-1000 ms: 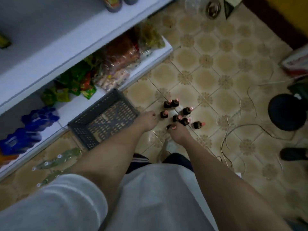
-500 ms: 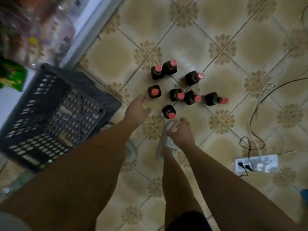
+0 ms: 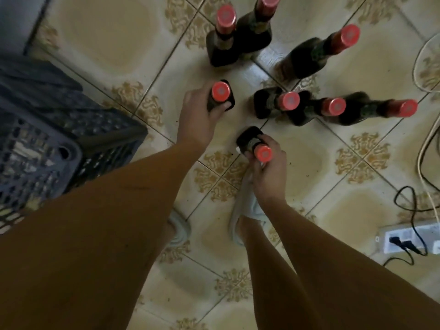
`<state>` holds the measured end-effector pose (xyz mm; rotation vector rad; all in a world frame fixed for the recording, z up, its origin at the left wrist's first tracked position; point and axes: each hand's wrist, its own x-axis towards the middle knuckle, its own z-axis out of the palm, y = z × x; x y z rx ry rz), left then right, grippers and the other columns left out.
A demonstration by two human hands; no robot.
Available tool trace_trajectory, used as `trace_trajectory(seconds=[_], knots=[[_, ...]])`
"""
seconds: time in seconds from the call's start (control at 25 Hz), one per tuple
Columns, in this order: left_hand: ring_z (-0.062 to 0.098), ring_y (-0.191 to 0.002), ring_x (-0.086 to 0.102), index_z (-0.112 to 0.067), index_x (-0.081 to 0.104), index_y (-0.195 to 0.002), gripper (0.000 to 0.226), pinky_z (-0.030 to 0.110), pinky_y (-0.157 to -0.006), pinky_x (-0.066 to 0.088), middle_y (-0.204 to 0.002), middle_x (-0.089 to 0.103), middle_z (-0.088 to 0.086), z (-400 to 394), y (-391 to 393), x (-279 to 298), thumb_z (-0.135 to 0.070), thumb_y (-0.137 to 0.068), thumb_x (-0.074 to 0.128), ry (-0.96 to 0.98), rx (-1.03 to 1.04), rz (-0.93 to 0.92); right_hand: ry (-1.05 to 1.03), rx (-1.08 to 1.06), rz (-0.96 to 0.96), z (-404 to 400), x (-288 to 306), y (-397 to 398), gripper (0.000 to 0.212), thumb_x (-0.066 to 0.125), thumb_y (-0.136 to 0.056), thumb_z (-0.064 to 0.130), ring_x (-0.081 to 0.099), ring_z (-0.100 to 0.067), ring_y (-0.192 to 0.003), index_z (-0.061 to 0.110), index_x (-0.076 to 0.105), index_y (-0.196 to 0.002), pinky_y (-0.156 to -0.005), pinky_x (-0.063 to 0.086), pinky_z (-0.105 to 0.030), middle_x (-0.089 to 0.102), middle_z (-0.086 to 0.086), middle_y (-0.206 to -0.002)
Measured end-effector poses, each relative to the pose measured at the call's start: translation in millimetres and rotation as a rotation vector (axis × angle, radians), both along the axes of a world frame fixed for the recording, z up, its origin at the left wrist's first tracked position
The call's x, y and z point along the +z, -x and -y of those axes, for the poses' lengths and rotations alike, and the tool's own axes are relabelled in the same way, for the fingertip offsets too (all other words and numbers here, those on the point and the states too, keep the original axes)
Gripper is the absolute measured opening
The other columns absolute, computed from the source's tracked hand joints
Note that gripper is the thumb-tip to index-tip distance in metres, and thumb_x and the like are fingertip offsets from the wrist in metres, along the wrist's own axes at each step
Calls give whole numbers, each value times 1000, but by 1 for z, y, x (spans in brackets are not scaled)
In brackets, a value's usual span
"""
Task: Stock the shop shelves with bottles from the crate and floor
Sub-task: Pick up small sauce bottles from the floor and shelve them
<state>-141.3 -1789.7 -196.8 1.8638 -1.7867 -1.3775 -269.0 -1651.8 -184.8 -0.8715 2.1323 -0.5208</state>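
Bent over the tiled floor (image 3: 100, 36), my left hand (image 3: 198, 120) and right hand (image 3: 269, 172) each grip a red-capped bottle (image 3: 221, 92), (image 3: 254, 145), next lifting both toward the shelves.

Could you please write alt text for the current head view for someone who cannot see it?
Each hand grips a dark red-capped bottle on the tiled floor: left hand, right hand. Six more bottles stand beyond; a dark crate sits left.

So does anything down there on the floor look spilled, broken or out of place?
Nothing spilled or broken. The dark red-capped bottles all stand upright on the tiled floor. The one oddity is a power strip with loose cables lying on the floor to the right, near the person's feet.
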Motion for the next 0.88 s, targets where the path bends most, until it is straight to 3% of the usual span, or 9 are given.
trace_trajectory(seconds=[0.12,0.24,0.36,0.44,0.56,0.6,0.72,0.8,0.88], knots=[[13,-103,50,-18,54,-129,39,23,-88,39,-118,58,6,5,-3,11,-29,-92,63,-43,46,-34,-15,15,62,12,15,1,38,61,-94,18,44,-16,-113,16,53,-131,-95,39,-32,57,-4,-127],[7,-104,50,-12,50,-133,40,11,-83,37,-115,57,-4,11,-16,55,-23,-96,59,-105,172,-147,-50,62,149,31,55,-1,34,58,-96,30,50,-18,-109,13,52,-126,-96,43,-37,56,-10,-120],[11,-108,51,-11,44,-133,38,16,-90,43,-112,55,-3,24,-41,115,-24,-99,54,-112,252,-214,-32,179,252,62,124,-8,37,50,-102,32,53,-17,-106,15,41,-134,-88,40,-29,56,2,-117],[11,-105,54,-13,43,-129,33,24,-95,46,-107,55,-5,36,-62,166,-24,-99,53,-80,277,-233,-13,265,273,90,178,-15,41,48,-103,32,49,-12,-105,15,36,-138,-88,38,-27,53,6,-116],[-4,-97,53,-20,42,-128,29,2,-81,40,-107,55,-10,59,-91,241,-28,-101,49,-34,320,-216,14,417,302,137,243,-24,40,47,-103,33,48,-9,-107,16,38,-138,-93,37,-27,52,8,-117],[-2,-99,54,-19,42,-131,32,4,-84,40,-110,56,-7,67,-102,262,-29,-101,48,-7,340,-220,19,460,324,154,261,-29,38,47,-103,34,49,-11,-109,17,39,-136,-95,38,-29,54,7,-118],[16,-118,52,-22,37,-137,39,29,-101,38,-126,56,3,89,-142,326,-34,-102,46,90,423,-246,85,549,399,205,319,-56,25,50,-102,34,54,-17,-109,22,47,-123,-100,43,-39,58,3,-113],[12,-118,48,-23,36,-135,35,27,-100,36,-125,53,-2,100,-168,356,-33,-103,44,158,487,-265,139,532,469,232,348,-79,10,52,-101,30,57,-15,-101,26,51,-110,-98,47,-39,60,5,-103],[8,-118,45,-27,35,-132,30,18,-97,37,-126,49,-6,110,-201,380,-32,-104,42,244,541,-290,180,530,538,253,376,-111,8,52,-102,29,63,-13,-97,23,54,-106,-93,50,-34,64,4,-101]])
